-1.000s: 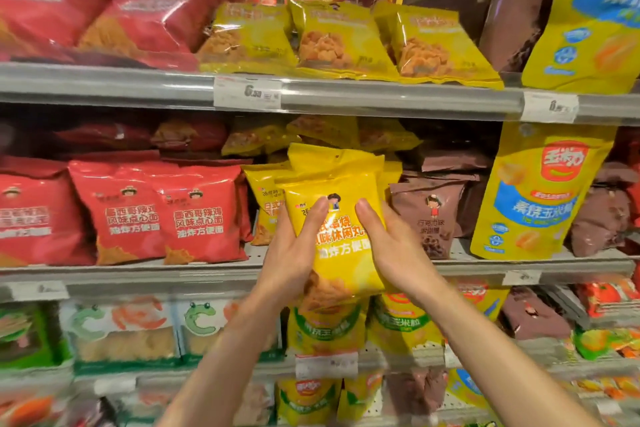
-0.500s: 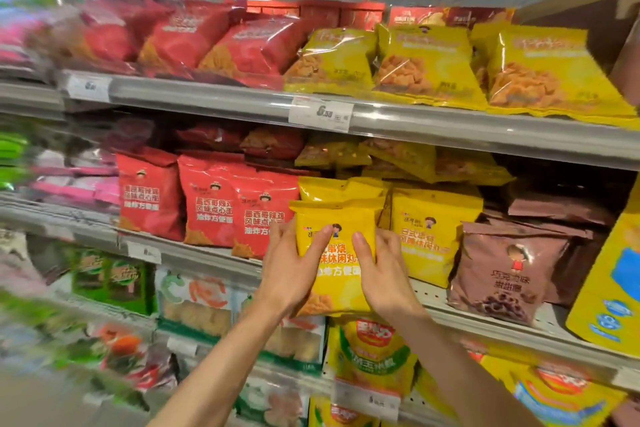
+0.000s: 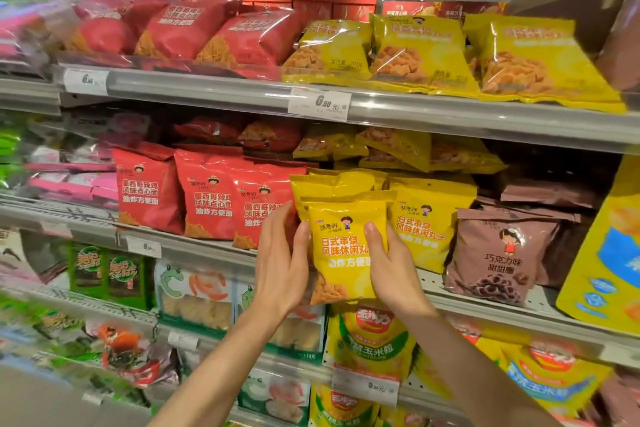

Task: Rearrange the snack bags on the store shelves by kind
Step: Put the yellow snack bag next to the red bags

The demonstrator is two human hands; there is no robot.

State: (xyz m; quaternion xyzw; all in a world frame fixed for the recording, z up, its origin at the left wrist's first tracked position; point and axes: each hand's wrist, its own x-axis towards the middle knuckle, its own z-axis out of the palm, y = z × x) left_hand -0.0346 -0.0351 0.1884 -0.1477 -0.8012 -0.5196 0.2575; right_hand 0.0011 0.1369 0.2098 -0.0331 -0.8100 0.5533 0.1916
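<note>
On the middle shelf [image 3: 485, 307], at its front edge, a yellow snack bag [image 3: 346, 246] stands upright between two hands: the left hand [image 3: 282, 263] grasps its left side with the thumb laid on the front, and the right hand [image 3: 393, 267] grasps its right side the same way. This glossy yellow bag has a crimped top seam, a small cartoon child near the top, red characters reading 日式串烧 风味休闲丸, white characters 油炸方便 below, and a clear window showing orange-brown pieces at the bottom. Just behind it stand more yellow bags [image 3: 429, 222] of the same print. To the left are red bags [image 3: 207, 194] marked 墨西哥辣鸡 风味点心面 油炸方便面; to the right is a brown bag [image 3: 498, 253] marked 巧克力味 甜甜圈. A price tag [image 3: 320, 103] on the upper shelf rail reads 6.50 元.
</note>
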